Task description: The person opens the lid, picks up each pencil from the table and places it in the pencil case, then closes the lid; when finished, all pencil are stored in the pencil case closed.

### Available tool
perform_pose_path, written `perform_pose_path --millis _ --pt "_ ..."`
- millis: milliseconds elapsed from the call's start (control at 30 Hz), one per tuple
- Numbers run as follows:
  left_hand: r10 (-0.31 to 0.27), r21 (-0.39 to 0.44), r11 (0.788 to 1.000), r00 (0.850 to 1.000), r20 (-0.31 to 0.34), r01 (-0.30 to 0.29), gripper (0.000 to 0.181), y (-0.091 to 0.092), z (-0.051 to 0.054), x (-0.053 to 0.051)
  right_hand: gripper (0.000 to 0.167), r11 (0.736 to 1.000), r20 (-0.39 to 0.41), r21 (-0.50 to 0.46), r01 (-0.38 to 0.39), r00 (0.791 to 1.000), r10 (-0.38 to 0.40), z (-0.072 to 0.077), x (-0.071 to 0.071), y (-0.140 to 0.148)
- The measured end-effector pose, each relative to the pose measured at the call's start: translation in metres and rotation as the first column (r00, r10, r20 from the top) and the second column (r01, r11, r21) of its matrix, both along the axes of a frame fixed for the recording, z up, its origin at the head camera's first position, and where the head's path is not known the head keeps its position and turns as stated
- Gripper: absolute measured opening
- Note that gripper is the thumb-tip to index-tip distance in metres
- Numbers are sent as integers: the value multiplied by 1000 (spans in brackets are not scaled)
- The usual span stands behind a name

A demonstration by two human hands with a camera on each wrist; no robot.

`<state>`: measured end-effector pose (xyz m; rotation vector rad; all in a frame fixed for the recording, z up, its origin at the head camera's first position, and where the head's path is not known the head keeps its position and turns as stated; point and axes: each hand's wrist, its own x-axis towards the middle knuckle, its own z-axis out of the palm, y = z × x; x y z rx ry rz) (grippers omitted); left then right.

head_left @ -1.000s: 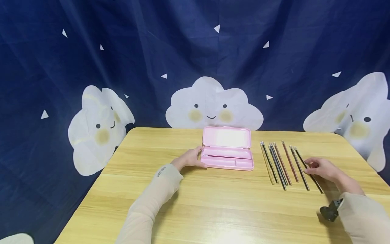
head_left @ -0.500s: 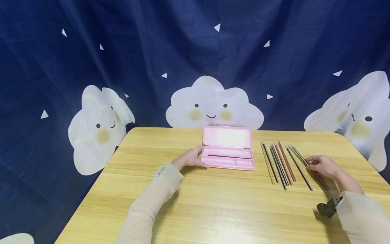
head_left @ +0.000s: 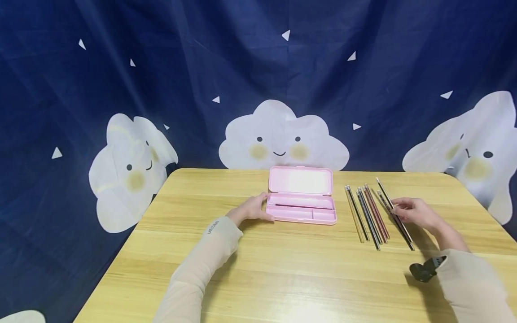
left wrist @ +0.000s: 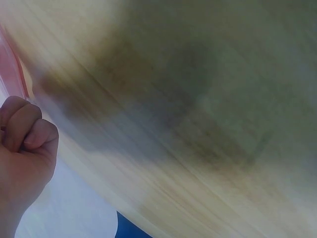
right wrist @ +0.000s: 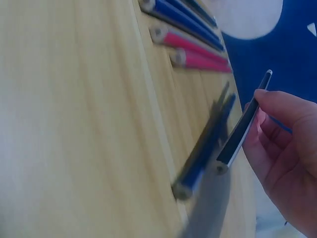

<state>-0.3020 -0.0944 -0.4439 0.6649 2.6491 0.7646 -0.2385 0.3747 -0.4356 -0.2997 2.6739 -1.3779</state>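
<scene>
My left hand [head_left: 251, 208] holds the left side of an open pink pencil case [head_left: 291, 216], thumb at the near corner. In the left wrist view its fingers look curled beside a strip of pink. One pencil [head_left: 303, 206] lies lengthwise in the case's long rear compartment. My right hand [head_left: 416, 214] pinches a dark pencil [right wrist: 240, 130] between thumb and fingers, raised off the table and tilted. Just under it another dark pencil [right wrist: 200, 161] lies on the wood. Left of these, several pencils [head_left: 368, 217] in gold, dark and reddish tones lie roughly side by side.
The light wooden table [head_left: 242, 278] ends at a dark blue curtain [head_left: 181, 67] printed with white clouds. A small black device [head_left: 424, 270] sits at my right wrist. The case's lid [head_left: 300, 181] stands raised behind it.
My right hand has shifted left and lifted the dark pencil off the table. The reddish pencils lie closer together and nearer the left group. My left hand and the case have stayed put.
</scene>
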Motion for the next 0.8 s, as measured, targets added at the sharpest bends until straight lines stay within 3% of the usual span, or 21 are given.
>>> perform_pose_path --millis 200,400,800 --pt "0 -2 1000 1000 -1 0 83 -3 -1 0 37 999 -75 44 -23 997 26 2 -7 -25" --pt "-8 -6 1000 1000 -15 8 82 -3 -2 1 32 994 -189 92 -56 979 73 2 -13 -47" --pt "-17 7 1000 1000 -15 17 81 -2 -3 1 23 983 -246 164 -78 962 117 3 -30 -94"
